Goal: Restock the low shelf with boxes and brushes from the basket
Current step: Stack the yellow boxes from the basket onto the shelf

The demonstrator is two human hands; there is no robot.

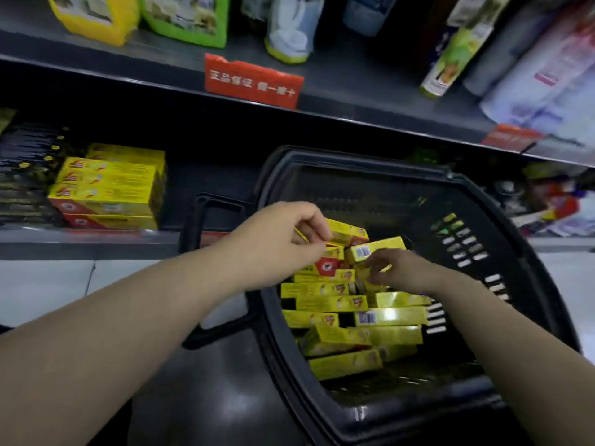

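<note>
A black plastic basket (502, 252) stands on the floor and holds several long yellow boxes (389, 316) in a loose pile. My left hand (283, 233) reaches over the basket's left rim and pinches the end of a yellow box (349, 232) at the top of the pile. My right hand (391, 268) is lower in the basket, its fingers curled round another yellow box (375, 248). On the low shelf (80, 238) at the left sits a stack of the same yellow boxes (109, 188). No brushes are visible.
Dark packaged goods (22, 175) fill the low shelf's far left. A gap of bare shelf lies between the yellow stack and the basket. The upper shelf (354, 91) carries bottles and bags, with a red price tag (252, 80). Mixed goods (553, 201) sit at the right.
</note>
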